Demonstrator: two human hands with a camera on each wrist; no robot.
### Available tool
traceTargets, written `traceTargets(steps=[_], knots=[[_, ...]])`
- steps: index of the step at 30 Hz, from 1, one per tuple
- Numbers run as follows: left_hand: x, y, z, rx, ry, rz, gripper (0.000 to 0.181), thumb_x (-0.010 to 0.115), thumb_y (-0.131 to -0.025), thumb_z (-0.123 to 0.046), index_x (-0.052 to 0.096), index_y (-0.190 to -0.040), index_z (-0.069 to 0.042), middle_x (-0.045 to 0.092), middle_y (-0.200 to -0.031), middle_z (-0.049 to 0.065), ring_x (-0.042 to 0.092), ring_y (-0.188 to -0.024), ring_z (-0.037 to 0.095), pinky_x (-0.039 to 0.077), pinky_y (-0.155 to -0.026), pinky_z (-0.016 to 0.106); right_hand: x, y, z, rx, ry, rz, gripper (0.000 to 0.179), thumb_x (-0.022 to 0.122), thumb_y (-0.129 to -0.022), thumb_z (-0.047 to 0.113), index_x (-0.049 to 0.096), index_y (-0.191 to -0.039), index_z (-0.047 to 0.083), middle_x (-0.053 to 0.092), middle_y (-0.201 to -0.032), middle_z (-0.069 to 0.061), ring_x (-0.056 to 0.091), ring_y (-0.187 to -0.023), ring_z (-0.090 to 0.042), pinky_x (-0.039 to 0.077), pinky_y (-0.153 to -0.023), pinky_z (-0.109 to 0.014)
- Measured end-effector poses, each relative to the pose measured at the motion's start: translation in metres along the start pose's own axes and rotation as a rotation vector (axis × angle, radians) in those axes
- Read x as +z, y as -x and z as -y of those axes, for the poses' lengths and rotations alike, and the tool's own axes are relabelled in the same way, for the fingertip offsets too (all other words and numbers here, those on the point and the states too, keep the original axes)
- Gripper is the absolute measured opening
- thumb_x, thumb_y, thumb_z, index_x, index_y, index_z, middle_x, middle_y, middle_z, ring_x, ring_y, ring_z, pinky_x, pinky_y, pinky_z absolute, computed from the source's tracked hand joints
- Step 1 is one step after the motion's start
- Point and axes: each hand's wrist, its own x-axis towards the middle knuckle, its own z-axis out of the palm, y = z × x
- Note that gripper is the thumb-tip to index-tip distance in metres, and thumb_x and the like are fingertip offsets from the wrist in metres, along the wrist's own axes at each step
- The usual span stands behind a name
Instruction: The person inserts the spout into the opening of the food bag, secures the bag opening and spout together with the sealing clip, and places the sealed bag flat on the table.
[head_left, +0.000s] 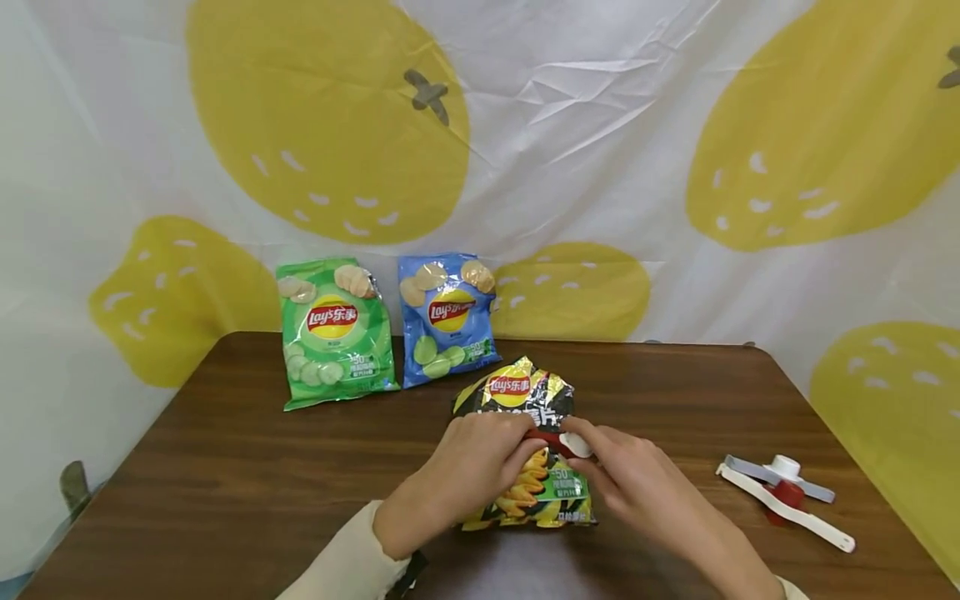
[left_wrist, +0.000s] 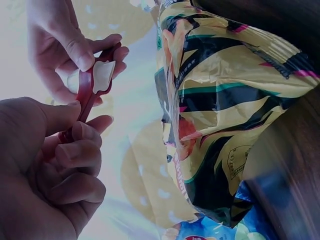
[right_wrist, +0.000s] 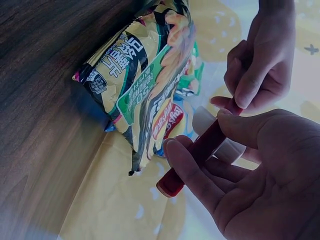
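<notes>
Above the black-and-yellow foil bag (head_left: 534, 492), left hand (head_left: 480, 454) and right hand (head_left: 637, 471) pinched a red-and-white plastic clip (right_wrist: 208, 142), probably light, stiff, best held by its ends.

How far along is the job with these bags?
Done: a red plastic clip with a white cap is picked up. In progress: the left hand and right hand hold it near the black-and-yellow foil bag. Probably left: fastening it; no bag visibly wears a clip. A white plastic clip and grey plastic clip lie aside.
</notes>
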Motion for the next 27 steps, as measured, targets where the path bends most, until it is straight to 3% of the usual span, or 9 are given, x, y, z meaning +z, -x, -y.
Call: traceTargets(steps=[10, 16, 19, 25, 27], knots=[[0.002, -0.001, 0.001, -0.008, 0.002, 0.007, 0.022, 0.060, -0.101, -0.030, 0.060, -0.083, -0.016, 0.050, -0.065, -0.009, 0.047, -0.056, 0.007, 0.036, -0.048, 0.023, 0.002, -0.002, 0.000, 0.006, 0.010, -0.007, 0.039, 0.075, -0.088, 0.011, 0.060, -0.124, 0.010, 0.064, -0.084, 0.009, 0.053, -0.067, 0.001, 0.048, -0.059, -0.024], [0.000, 0.000, 0.003, -0.036, 0.057, 0.080, 0.019, 0.062, -0.100, -0.030, 0.064, -0.087, -0.016, 0.052, -0.068, -0.011, 0.049, -0.060, 0.006, 0.038, -0.052, 0.021, 0.003, -0.003, -0.005, 0.005, -0.065, 0.021, 0.036, 0.077, -0.086, 0.010, 0.062, -0.119, 0.011, 0.068, -0.087, 0.009, 0.059, -0.074, 0.002, 0.052, -0.062, -0.024], [-0.004, -0.001, 0.005, -0.048, 0.133, 0.111, 0.019, 0.062, -0.099, -0.032, 0.067, -0.087, -0.018, 0.052, -0.068, -0.012, 0.049, -0.062, 0.004, 0.039, -0.054, 0.021, 0.003, -0.003, -0.005, 0.006, -0.087, 0.034, 0.037, 0.077, -0.086, 0.009, 0.062, -0.120, 0.012, 0.070, -0.092, 0.006, 0.061, -0.075, 0.003, 0.052, -0.062, -0.022], [-0.015, -0.001, 0.010, -0.098, 0.421, 0.188, 0.030, 0.055, -0.103, -0.031, 0.069, -0.083, -0.013, 0.056, -0.061, -0.009, 0.054, -0.053, 0.003, 0.044, -0.053, 0.020, 0.000, -0.003, -0.001, 0.000, -0.078, -0.001, 0.041, 0.079, -0.084, 0.010, 0.063, -0.122, 0.013, 0.072, -0.105, 0.002, 0.066, -0.082, -0.002, 0.055, -0.066, -0.024], [-0.017, -0.001, 0.011, -0.115, 0.477, 0.214, 0.029, 0.055, -0.103, -0.027, 0.071, -0.085, -0.011, 0.061, -0.063, -0.006, 0.057, -0.053, 0.004, 0.045, -0.054, 0.020, 0.000, -0.003, 0.001, -0.006, -0.062, -0.005, 0.042, 0.080, -0.083, 0.010, 0.063, -0.121, 0.013, 0.071, -0.105, 0.002, 0.067, -0.085, -0.004, 0.056, -0.068, -0.027]])
